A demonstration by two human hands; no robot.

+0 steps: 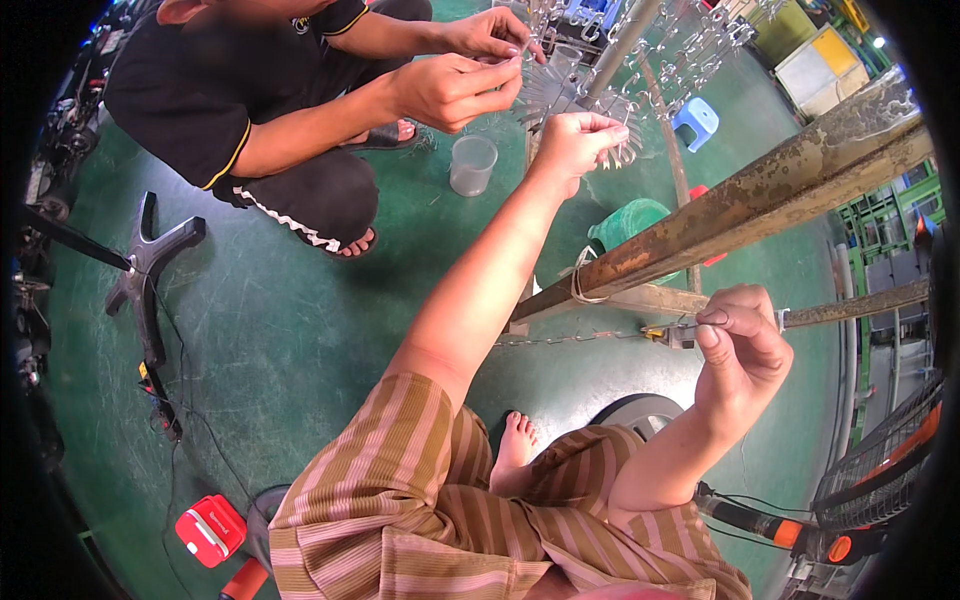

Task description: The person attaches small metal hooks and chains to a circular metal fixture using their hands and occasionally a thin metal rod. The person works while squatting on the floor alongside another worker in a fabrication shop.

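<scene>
My left hand reaches forward to a round rack of thin metal prongs set on a grey pole. Its thumb and forefinger are pinched together at the rack's near right edge; what lies between them is too small to make out. My right hand is raised at the right, near a rusty metal beam. Its thumb and forefinger close on a small, thin wire piece. Above the rack, many small metal hooks hang in rows.
Across from me a squatting person works at the rack with both hands. On the green floor stand a clear plastic cup, a green basket, a blue stool and a red box. A fan stands at right.
</scene>
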